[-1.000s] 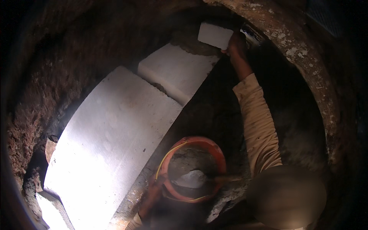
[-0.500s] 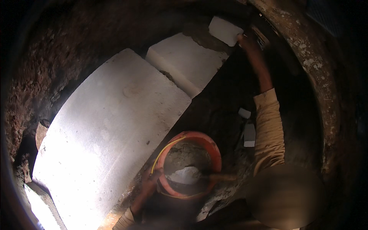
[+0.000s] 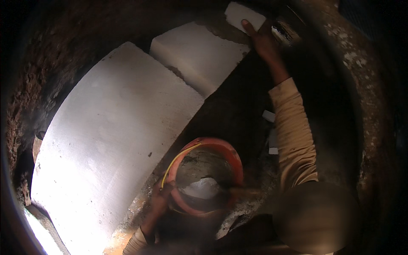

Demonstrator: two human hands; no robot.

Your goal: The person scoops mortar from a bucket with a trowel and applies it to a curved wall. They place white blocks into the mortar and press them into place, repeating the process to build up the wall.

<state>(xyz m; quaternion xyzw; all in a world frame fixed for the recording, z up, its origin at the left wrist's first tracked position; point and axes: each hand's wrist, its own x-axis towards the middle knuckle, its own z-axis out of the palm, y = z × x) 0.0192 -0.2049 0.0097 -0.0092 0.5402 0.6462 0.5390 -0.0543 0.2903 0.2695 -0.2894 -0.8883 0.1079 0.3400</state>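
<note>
Right hand (image 3: pixel 264 41) grasps small block (image 3: pixel 239 14) | long axis slants down rightward | left hand (image 3: pixel 160 199) at bucket (image 3: pixel 236 163), grip unclear

Dark edges — glare bleaching the slab (image 3: pixel 117 119) at lower left.

The block (image 3: pixel 239 13) is white, the bucket (image 3: pixel 238 166) orange-red.

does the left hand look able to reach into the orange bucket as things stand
Probably yes: the left hand is at the rim of the orange bucket, the top is open, and the yellow handle lies along the left side rather than across the opening.
</note>
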